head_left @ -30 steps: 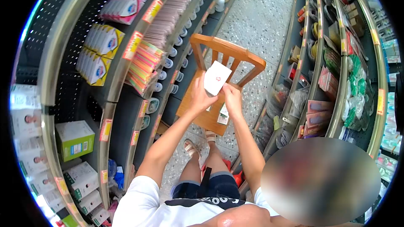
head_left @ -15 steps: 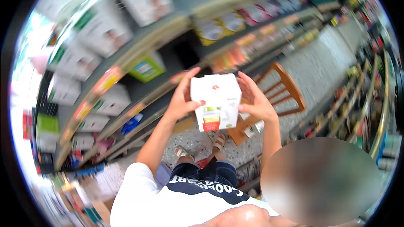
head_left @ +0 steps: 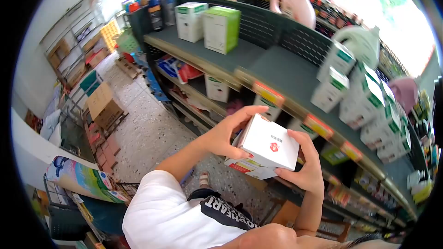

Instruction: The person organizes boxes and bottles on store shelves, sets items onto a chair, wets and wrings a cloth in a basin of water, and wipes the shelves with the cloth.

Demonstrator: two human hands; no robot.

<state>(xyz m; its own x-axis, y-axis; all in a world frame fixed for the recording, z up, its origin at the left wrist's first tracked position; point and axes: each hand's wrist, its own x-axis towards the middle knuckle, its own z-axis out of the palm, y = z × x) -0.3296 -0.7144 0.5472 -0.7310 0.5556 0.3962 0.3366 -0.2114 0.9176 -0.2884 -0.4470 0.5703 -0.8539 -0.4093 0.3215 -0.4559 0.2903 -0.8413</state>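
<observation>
Between my two hands is a white box [head_left: 272,142] with a small red mark on its top face and a coloured picture on its side. My left hand [head_left: 233,133] grips its left end, thumb along the near edge and fingers over the far side. At the right end, my right hand [head_left: 304,163] holds it with the thumb on the side and the fingers near the top corner. The box is held in front of the shelf edge, tilted.
The top shelf [head_left: 258,67] bears a green-and-white box [head_left: 221,30], several white boxes [head_left: 362,103] and a pink jug [head_left: 295,7]. A cardboard box [head_left: 104,106] stands on the left. The wooden chair [head_left: 287,213] is low beside my right arm.
The view has swung left, from the aisle with the chair to the shelf's end. The white box, first seen top-on, has turned in both hands and now hangs before the shelf.
</observation>
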